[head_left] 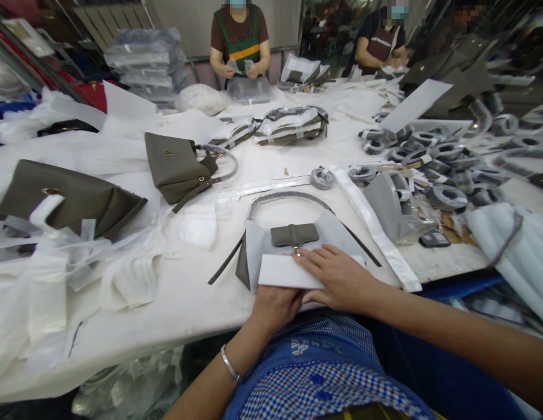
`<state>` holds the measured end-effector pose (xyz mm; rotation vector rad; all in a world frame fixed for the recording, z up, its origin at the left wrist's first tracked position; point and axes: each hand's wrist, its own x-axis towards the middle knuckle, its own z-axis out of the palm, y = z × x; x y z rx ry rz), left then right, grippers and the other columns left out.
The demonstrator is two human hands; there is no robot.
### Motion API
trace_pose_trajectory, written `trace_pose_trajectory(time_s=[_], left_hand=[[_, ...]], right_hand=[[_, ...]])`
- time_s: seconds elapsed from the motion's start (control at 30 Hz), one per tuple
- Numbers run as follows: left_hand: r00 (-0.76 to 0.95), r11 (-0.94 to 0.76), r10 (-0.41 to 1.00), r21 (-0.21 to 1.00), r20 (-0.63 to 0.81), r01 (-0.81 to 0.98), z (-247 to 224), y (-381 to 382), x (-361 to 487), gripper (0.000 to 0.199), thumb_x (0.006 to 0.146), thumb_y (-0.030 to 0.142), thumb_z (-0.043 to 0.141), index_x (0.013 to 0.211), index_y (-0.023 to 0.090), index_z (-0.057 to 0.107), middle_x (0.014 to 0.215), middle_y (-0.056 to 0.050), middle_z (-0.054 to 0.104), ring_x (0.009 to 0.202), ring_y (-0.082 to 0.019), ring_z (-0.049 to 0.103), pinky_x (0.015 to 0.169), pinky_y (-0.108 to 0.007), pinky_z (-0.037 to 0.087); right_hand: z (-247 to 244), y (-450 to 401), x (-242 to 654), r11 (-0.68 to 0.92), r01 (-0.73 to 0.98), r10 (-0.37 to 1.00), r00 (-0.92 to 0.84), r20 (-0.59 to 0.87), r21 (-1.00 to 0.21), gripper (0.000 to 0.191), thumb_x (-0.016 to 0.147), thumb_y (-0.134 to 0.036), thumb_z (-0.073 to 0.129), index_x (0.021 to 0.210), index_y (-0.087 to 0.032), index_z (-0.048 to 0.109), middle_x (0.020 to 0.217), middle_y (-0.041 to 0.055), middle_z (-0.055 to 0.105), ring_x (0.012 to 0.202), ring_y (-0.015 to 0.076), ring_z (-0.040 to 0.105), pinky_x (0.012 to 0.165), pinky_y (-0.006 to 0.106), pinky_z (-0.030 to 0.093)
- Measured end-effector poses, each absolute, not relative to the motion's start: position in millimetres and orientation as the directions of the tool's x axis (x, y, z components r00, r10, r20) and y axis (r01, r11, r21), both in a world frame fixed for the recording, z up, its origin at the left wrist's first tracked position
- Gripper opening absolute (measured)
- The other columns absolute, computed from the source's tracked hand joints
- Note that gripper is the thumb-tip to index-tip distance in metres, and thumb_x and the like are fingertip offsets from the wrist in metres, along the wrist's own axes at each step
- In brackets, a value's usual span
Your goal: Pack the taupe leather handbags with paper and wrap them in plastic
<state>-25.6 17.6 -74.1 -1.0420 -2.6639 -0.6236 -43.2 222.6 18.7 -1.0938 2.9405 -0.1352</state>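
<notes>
A dark olive handbag [243, 265] lies at the table's near edge, partly covered by pale wrapping sheet, its wrapped handle arching away from me. A small olive strap piece [294, 234] rests on top. Across the bag's near part is a white card [282, 271]. My right hand [337, 277] presses on the card's right part, fingers extended near a small metal clasp. My left hand [275, 306] is at the card's near edge, its fingers hidden beneath it.
Two more olive bags [173, 166] [70, 201] lie to the left among white wrapping. Coiled wrapped straps [446, 198] heap at the right, near a grey stand-like object [385, 204] and a phone-like item [434, 238]. Two people work across the table.
</notes>
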Motion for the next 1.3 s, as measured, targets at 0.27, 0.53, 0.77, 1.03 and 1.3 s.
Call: trace_pose_trajectory(time_s=[0.27,0.53,0.77,1.03,1.3], left_hand=[[-0.753,0.702,0.605,0.274,0.259,0.657,-64,19,-26,0.052,0.094,0.035,0.055,0.144,0.038,0.041,0.132,-0.008,0.057,0.119,-0.031,0.053,0.100,-0.052,0.044],[-0.776,0.719,0.592,0.293,0.219,0.631,-66,20,-24,0.043,0.094,0.033,0.056,0.137,0.036,0.050,0.105,-0.005,0.066,0.097,-0.025,0.062,0.087,-0.041,0.048],[-0.771,0.733,0.588,0.242,0.245,0.635,-70,20,-23,0.041,0.093,0.035,0.057,0.134,0.031,0.054,0.100,-0.005,0.067,0.091,-0.026,0.064,0.081,-0.042,0.051],[-0.558,0.520,0.516,0.281,0.650,0.807,-53,3,-29,0.052,0.094,0.006,0.048,0.142,0.027,0.046,0.120,-0.001,0.068,0.109,-0.015,0.065,0.095,-0.026,0.053],[-0.666,0.608,0.563,0.301,0.489,0.734,-57,44,-72,0.065,0.100,0.034,0.045,0.156,0.027,0.013,0.155,-0.010,0.036,0.137,-0.030,0.044,0.102,-0.048,0.053]], right_hand=[[47,236,-61,0.749,-0.659,-0.652,-0.752,0.101,-0.071,0.066,0.086,-0.013,0.058,0.148,-0.024,0.040,0.144,0.0109,0.051,0.121,0.0278,0.053,0.100,0.041,0.045],[-13,242,-91,0.571,-0.814,-0.816,-0.577,0.033,-0.101,0.069,0.094,-0.061,0.046,0.152,-0.028,0.032,0.158,0.0106,0.033,0.143,0.0360,0.030,0.112,0.058,0.030],[-23,246,-90,0.605,-0.746,-0.772,-0.635,0.022,-0.276,0.063,0.098,-0.057,0.040,0.152,-0.028,0.031,0.161,0.0063,0.027,0.149,0.0338,0.019,0.119,0.060,0.015],[-25,248,-87,0.587,-0.732,-0.745,-0.655,0.122,-0.347,0.056,0.096,-0.050,0.048,0.147,-0.027,0.041,0.157,0.0064,0.037,0.149,0.0296,0.022,0.119,0.058,0.017],[-46,242,-94,0.585,-0.811,-0.788,-0.563,0.250,0.017,0.051,0.095,-0.045,0.047,0.136,-0.014,0.052,0.144,0.0128,0.053,0.139,0.0312,0.039,0.109,0.057,0.036]])
